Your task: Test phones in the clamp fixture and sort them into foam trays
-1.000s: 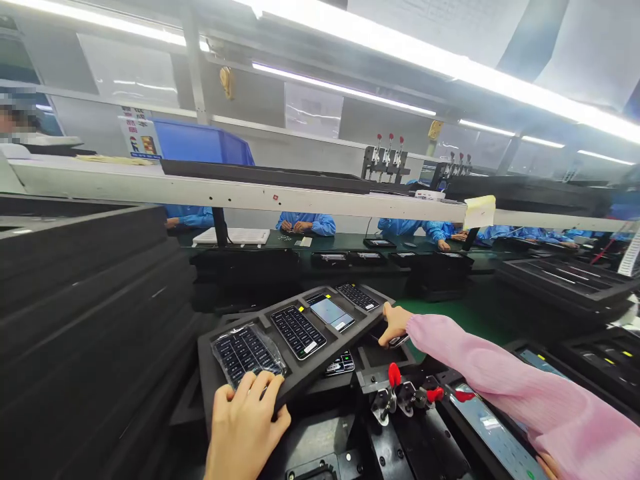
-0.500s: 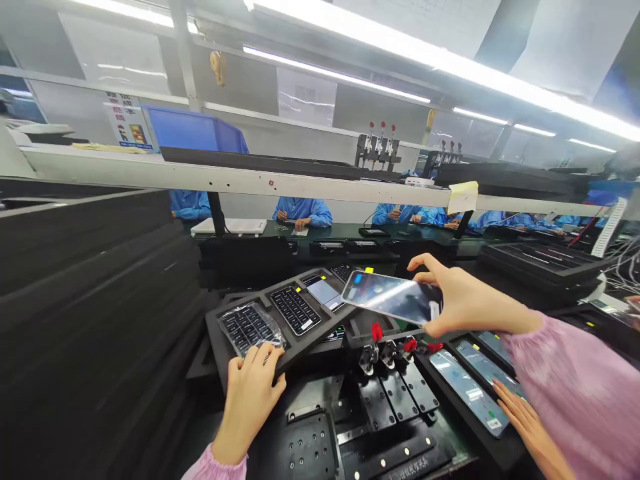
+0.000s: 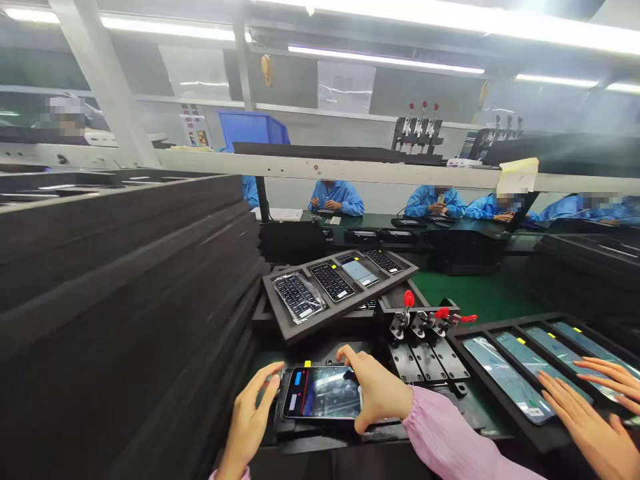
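A smartphone (image 3: pixel 324 392) with a lit screen and a yellow tab lies level over the black fixture (image 3: pixel 295 430) in front of me. My right hand (image 3: pixel 375 387) grips it by its right end, fingers on the far edge and thumb on the near edge. Beside the phone's left end is my left hand (image 3: pixel 255 403), thumb and fingers apart, fingertips close to the fixture's edge; whether they touch it I cannot tell. Red-tipped toggle clamps (image 3: pixel 423 320) stand behind the fixture to the right. Farther back, a tilted black tray (image 3: pixel 295 330) holds several phones, one of them in clear wrap.
A tall stack of black trays (image 3: pixel 125 320) walls off the left. At right, another person's hands (image 3: pixel 585 407) lie over a tray of phones (image 3: pixel 510 380). A shelf beam (image 3: pixel 350 167) crosses ahead, with workers in blue (image 3: pixel 337 197) beyond.
My right hand has brought the phone down and left onto the fixture. My left hand has left the phone tray and come down beside the fixture. The view has shifted left.
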A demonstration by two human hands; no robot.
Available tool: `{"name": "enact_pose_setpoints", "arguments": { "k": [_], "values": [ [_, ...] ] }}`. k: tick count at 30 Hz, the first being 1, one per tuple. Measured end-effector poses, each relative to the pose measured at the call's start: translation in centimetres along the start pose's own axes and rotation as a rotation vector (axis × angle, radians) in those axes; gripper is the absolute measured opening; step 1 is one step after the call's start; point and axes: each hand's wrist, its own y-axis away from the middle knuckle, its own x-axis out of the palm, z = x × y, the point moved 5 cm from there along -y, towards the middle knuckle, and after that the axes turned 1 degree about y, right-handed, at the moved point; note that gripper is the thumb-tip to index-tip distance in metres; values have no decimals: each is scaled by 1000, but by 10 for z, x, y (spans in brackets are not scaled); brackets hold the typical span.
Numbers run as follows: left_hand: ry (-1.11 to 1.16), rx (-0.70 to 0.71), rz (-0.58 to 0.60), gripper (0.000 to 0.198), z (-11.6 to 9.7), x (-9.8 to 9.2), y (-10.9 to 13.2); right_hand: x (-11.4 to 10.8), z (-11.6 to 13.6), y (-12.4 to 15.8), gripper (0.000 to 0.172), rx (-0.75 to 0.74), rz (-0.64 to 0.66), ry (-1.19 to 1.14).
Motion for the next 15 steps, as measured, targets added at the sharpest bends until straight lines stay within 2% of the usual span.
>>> {"name": "enact_pose_setpoints", "arguments": {
  "k": [2,5,11,15],
  "values": [
    [13,-15,44,37,4,9,-7,6,-10,-7,93,-28,-6,-21],
    [-27,15,81,38,-2,17,-19,9,-18,-8,95,-61,-3,-45],
    [-58,41,144,35,-7,24,-38,10,-23,-6,99,-115,29,-144],
    [-73,51,187,32,-7,29,-46,15,-24,-12,107,-146,104,-151]
  ]
}}
